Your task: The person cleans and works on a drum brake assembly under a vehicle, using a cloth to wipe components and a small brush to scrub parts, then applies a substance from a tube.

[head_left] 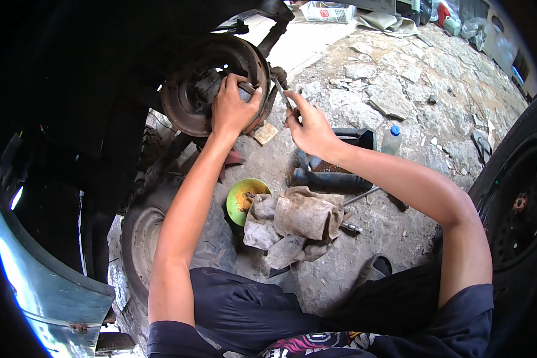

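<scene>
A round, rusty brake assembly (pixel 185 113) hangs under the vehicle at upper left. My left hand (pixel 232 107) reaches into its right side, fingers and thumb closed around a grey piece (pixel 244 93) near the rim. What kind of part this is, I cannot make out, since the fingers cover much of it. Just right of the rim, my right hand (pixel 309 126) is closed around a slim metal tool (pixel 281 93). The tool points up and left, its tip close to the brake's edge; its exact kind is unclear.
Below my hands lie a yellow-green bowl (pixel 235 203), dirty rags (pixel 307 215) and a dark open toolbox (pixel 328 179). A plastic bottle (pixel 392 141) with a blue cap stands beside the box. Tyres flank me: one at left (pixel 146 238), another at right (pixel 489 185).
</scene>
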{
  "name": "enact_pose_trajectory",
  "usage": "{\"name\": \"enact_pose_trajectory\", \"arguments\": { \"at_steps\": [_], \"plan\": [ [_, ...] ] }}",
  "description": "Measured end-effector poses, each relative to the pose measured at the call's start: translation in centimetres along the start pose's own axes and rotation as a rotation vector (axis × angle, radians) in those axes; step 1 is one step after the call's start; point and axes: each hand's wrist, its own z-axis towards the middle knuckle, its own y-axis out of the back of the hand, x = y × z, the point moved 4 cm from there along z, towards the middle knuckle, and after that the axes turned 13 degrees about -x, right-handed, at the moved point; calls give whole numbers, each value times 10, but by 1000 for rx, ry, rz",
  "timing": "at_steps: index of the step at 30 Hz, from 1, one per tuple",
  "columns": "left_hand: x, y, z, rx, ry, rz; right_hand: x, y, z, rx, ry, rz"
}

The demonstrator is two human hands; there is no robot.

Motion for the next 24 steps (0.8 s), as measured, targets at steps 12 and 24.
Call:
{"name": "enact_pose_trajectory", "arguments": {
  "at_steps": [12, 24],
  "plan": [
    [1, 0, -1, -54, -58, 27, 18, -1, 13, 312, -75, 299],
    [6, -2, 12, -2, -73, -124, 9, 9, 45, -68, 186, 90]
  ]
}}
